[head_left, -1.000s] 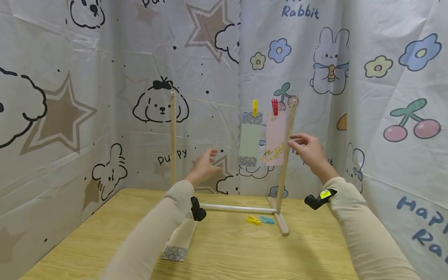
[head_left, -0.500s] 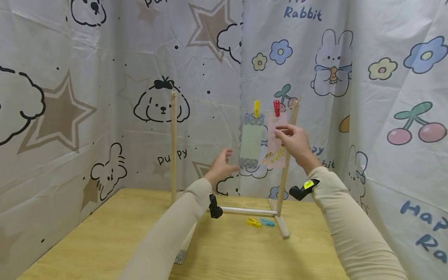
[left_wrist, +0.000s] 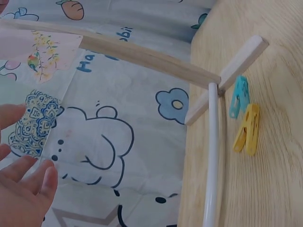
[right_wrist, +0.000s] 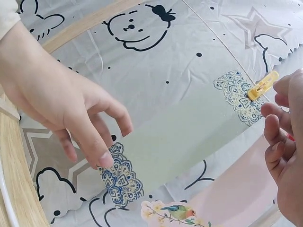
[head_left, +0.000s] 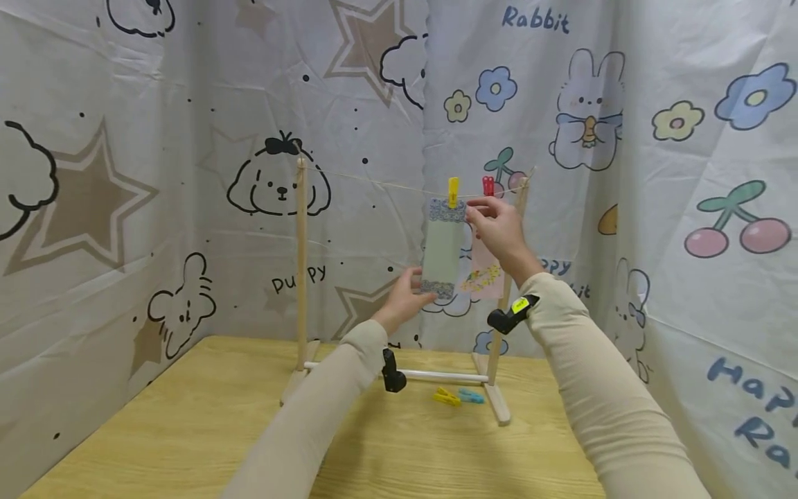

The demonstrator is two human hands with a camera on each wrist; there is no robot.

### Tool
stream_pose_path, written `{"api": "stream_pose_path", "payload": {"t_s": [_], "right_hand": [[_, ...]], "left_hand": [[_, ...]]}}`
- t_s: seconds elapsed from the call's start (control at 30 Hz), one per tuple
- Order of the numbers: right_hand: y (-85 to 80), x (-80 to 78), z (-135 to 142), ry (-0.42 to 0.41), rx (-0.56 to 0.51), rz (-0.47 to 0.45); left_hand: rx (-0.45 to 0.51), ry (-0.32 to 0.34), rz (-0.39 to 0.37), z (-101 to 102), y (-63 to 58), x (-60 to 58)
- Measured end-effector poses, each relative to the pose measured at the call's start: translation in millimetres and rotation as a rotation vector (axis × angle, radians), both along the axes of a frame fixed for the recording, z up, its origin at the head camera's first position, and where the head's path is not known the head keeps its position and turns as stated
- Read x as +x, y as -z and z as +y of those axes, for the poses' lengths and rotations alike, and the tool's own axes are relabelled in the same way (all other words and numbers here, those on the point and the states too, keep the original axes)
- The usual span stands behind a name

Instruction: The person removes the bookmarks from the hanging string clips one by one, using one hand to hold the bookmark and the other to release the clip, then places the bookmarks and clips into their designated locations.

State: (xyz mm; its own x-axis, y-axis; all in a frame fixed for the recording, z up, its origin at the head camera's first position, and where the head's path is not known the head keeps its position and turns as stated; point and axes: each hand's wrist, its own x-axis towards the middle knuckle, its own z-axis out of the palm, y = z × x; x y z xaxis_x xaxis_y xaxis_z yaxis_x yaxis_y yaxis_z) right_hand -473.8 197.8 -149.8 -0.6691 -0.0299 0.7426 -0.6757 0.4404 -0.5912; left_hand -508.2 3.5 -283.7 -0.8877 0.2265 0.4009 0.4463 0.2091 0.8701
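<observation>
A pale green card (head_left: 444, 242) with blue patterned ends hangs from a thin string (head_left: 374, 181), clipped by a yellow clothespin (head_left: 453, 193). My left hand (head_left: 404, 303) is at the card's lower end, fingers spread and loosely bent; in the right wrist view a fingertip (right_wrist: 105, 161) overlaps the patterned band (right_wrist: 120, 182). Close to the card's upper right corner is my right hand (head_left: 503, 232), its fingers loosely curled beside the clothespin. Whether either hand touches the card is hard to tell. Behind my right hand, a pink flowered card (head_left: 483, 281) hangs under a red clothespin (head_left: 488, 185).
Wooden posts (head_left: 302, 263) support the string at both ends. A white rod (head_left: 445, 376) joins their bases low over the wooden table (head_left: 399, 450). By the right foot (head_left: 497, 405) lie a loose yellow clothespin (left_wrist: 248, 130) and a blue one (left_wrist: 240, 97). Printed curtains surround the table.
Both hands have come to the green card: the right moved left from the right post, the left moved right. The card lying on the table is now hidden behind my left arm.
</observation>
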Motion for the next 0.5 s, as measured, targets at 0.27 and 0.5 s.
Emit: {"api": "stream_pose_path", "payload": {"t_s": [0.27,0.5], "right_hand": [[-9.1,-9.1,-15,0.056,-0.018,0.040],[-15.5,-9.2,-21,0.076,-0.008,0.103]], "left_hand": [[0.068,-0.049,-0.029,4,-0.6,-3.4],[0.044,-0.029,-0.040,12,0.5,-3.6]]}}
